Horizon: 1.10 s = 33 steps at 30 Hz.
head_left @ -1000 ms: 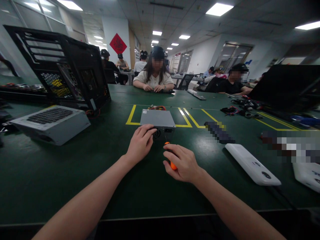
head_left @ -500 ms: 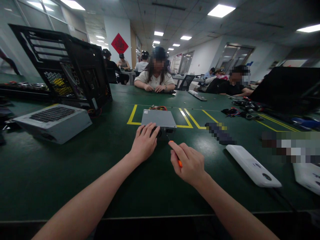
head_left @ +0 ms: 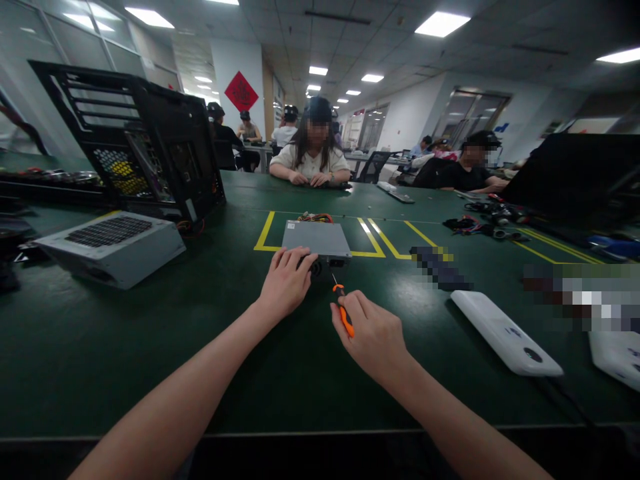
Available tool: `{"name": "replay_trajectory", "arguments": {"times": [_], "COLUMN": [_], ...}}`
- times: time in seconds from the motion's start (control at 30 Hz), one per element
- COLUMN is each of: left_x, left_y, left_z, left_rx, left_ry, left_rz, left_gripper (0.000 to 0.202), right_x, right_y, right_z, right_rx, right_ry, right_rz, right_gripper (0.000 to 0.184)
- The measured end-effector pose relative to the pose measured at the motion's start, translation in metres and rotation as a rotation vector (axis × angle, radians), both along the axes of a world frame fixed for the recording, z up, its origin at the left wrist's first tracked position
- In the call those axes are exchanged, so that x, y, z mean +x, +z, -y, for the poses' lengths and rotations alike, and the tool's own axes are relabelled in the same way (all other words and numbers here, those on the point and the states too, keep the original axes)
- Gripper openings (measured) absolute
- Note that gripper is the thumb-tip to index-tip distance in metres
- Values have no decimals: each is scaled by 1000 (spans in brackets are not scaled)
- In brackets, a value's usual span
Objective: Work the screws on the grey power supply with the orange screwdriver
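Note:
A grey computer power supply (head_left: 320,238) lies on the green table in front of me, with coloured cables bunched behind it. My left hand (head_left: 286,281) holds its front left edge, fingers over the top near the fan opening. In my right hand (head_left: 374,332) is a screwdriver (head_left: 347,323) with an orange and black handle. Its thin shaft points up at the front face, just below the power socket (head_left: 337,263). Whether the tip touches the casing I cannot tell.
A larger grey power supply (head_left: 117,247) and a black computer case (head_left: 150,147) stand at left. White devices (head_left: 505,333) lie at right, near loose cables (head_left: 473,223). Yellow tape (head_left: 370,253) marks the table. A person (head_left: 310,150) sits opposite.
My right hand has shifted slightly left and down, and its fingers have moved back along the screwdriver, showing more of the handle. My left hand stays on the power supply.

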State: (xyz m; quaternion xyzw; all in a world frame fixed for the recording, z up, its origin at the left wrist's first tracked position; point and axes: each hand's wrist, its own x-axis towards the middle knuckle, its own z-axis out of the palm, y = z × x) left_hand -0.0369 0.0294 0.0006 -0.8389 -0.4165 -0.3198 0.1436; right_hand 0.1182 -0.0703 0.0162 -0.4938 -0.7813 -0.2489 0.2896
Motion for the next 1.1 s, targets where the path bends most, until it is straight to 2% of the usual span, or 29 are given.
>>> {"name": "replay_trajectory", "arguments": {"times": [0.1,0.2,0.23,0.3,0.4,0.47,0.53,0.73,0.87,0.97,1.1], "left_x": [-1,-1,-1,0,-1,-2,-3,-6,-6,-6,-6], "left_y": [2,3,3,3,2,2,3,4,4,4,4], "left_z": [1,2,2,3,3,3,3,5,5,6,6], "left_rx": [3,-1,-2,-2,-4,-5,-5,-14,-36,-52,-57], "left_ry": [-7,-2,0,4,0,-6,-15,-26,-18,-22,-22], "left_rz": [0,-6,-7,-8,-13,-19,-22,-26,-15,-9,1], "left_gripper": [36,37,37,37,38,38,38,40,40,39,39], "right_x": [4,12,14,16,11,2,-8,-30,-27,-19,-11], "right_y": [1,1,0,-3,-9,-10,-9,-8,-16,-19,-15], "right_z": [4,6,5,2,-5,-10,-13,-14,-15,-17,-19], "right_rx": [-81,-247,-340,-625,-1056,-1133,-1125,-1049,-1175,-1261,-1287], "right_ry": [-3,-47,-54,-26,57,85,115,176,250,290,239], "right_rz": [-104,-364,-505,-883,-1502,-1788,-1961,-2072,-2076,-2146,-2167], "right_gripper": [10,10,14,20,16,11,9,15,15,22,14]}}
